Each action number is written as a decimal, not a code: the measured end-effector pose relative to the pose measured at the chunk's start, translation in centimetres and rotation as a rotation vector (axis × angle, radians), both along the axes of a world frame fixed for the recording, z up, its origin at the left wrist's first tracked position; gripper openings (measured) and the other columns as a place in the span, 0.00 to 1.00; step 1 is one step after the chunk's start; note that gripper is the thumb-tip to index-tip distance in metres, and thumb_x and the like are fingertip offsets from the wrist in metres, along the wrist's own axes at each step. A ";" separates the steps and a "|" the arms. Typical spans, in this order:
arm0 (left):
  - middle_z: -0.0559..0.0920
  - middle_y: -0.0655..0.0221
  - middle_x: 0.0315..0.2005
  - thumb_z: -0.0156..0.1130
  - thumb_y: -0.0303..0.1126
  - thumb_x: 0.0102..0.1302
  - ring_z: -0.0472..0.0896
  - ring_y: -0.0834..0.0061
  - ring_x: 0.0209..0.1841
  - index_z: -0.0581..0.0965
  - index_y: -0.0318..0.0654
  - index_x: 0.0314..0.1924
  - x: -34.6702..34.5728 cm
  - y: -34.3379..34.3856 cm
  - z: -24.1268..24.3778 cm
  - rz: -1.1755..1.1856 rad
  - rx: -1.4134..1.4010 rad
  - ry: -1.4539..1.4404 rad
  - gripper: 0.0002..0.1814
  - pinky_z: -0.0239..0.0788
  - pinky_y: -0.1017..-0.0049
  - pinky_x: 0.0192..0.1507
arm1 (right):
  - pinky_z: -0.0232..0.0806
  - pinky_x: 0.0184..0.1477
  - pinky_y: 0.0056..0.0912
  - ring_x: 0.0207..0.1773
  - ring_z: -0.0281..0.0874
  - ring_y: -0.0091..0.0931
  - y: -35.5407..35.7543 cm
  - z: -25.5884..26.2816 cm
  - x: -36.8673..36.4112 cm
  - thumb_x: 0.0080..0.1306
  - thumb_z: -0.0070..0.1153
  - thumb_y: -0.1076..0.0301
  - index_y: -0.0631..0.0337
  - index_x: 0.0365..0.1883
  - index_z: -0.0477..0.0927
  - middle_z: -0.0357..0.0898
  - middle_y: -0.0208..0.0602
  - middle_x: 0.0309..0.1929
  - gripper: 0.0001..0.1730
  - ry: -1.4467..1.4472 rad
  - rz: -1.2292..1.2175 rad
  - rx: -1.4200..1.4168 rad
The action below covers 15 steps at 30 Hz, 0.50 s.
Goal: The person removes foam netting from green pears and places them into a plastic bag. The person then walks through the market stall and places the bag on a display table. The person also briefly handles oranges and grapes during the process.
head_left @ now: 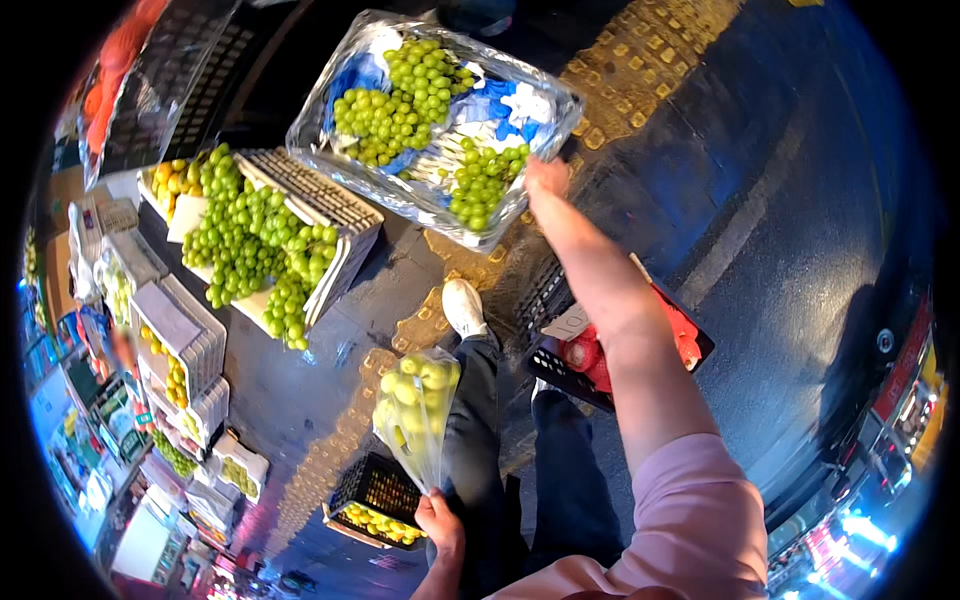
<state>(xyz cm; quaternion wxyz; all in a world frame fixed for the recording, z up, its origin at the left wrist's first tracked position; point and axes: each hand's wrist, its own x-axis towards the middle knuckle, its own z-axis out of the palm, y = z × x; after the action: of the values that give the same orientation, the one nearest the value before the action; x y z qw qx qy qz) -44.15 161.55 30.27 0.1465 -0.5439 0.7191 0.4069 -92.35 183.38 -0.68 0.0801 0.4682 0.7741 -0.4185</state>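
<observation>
My left hand (439,520) grips the gathered neck of a clear plastic bag (417,409) filled with green grapes, which hangs beside my leg. Ahead of me, my right hand (547,178) is at the near right corner of a plastic-lined crate (566,116). Its fingers are blurred and partly hidden, so whether they hold the rim or a stem does not show. A bunch of green grapes (480,187) lies in the crate just left of that hand. More green grapes (405,101) rest farther back on blue and white wrapping.
Green grapes (262,240) spill over stacked white crates (360,232) at the left. A black crate of red-netted fruit (592,356) stands under my right arm, a black basket of yellow fruit (379,517) by my left hand. Yellow tactile paving (637,64) crosses the ground. Vehicles are at the right edge.
</observation>
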 end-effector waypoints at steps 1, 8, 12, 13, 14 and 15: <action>0.64 0.78 0.16 0.54 0.32 0.76 0.58 0.85 0.23 0.64 0.35 0.21 0.6 -0.1 -0.4 -0.010 -0.019 -0.020 0.23 0.49 0.72 0.24 | 0.73 0.54 0.47 0.50 0.84 0.48 3.2 0.6 -1.0 0.60 0.64 0.54 0.63 0.48 0.85 0.86 0.54 0.45 0.24 0.054 0.078 0.028; 0.65 0.76 0.15 0.53 0.33 0.76 0.57 0.84 0.21 0.67 0.32 0.21 0.5 -0.2 -0.7 -0.138 -0.080 -0.005 0.22 0.48 0.72 0.23 | 0.72 0.58 0.49 0.56 0.81 0.49 25.5 -1.5 0.3 0.64 0.60 0.45 0.59 0.49 0.84 0.84 0.53 0.50 0.27 -0.051 0.265 0.262; 0.64 0.76 0.15 0.53 0.34 0.77 0.57 0.84 0.21 0.66 0.31 0.21 -0.2 1.0 -0.9 -0.312 -0.167 0.028 0.23 0.47 0.72 0.23 | 0.70 0.61 0.49 0.59 0.79 0.50 39.5 -5.0 8.1 0.65 0.61 0.45 0.61 0.52 0.82 0.83 0.56 0.52 0.29 -0.095 0.152 0.466; 0.63 0.77 0.15 0.53 0.34 0.77 0.57 0.85 0.22 0.65 0.33 0.21 0.3 1.8 -0.9 -0.282 -0.159 -0.015 0.24 0.46 0.72 0.23 | 0.69 0.62 0.48 0.60 0.78 0.51 41.3 -4.7 9.7 0.65 0.61 0.44 0.63 0.53 0.81 0.82 0.58 0.54 0.31 -0.054 0.116 0.434; 0.63 0.78 0.15 0.53 0.34 0.77 0.56 0.85 0.22 0.64 0.34 0.21 0.4 2.2 -0.8 -0.293 -0.169 -0.014 0.24 0.45 0.72 0.23 | 0.68 0.62 0.49 0.60 0.78 0.51 44.5 -5.0 11.6 0.65 0.61 0.43 0.64 0.53 0.81 0.81 0.58 0.54 0.32 -0.069 0.086 0.458; 0.62 0.79 0.16 0.52 0.34 0.77 0.56 0.86 0.22 0.63 0.36 0.20 0.2 2.3 -1.2 -0.317 -0.172 0.000 0.24 0.45 0.73 0.23 | 0.69 0.61 0.49 0.60 0.78 0.51 48.8 -6.3 14.5 0.65 0.61 0.42 0.66 0.54 0.81 0.81 0.60 0.54 0.34 -0.057 0.038 0.495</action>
<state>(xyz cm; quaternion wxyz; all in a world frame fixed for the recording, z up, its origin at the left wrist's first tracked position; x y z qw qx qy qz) -43.94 163.88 29.11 0.1615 -0.4344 0.8279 0.3159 -77.85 232.14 -6.98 -0.0072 0.4704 0.8592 -0.2009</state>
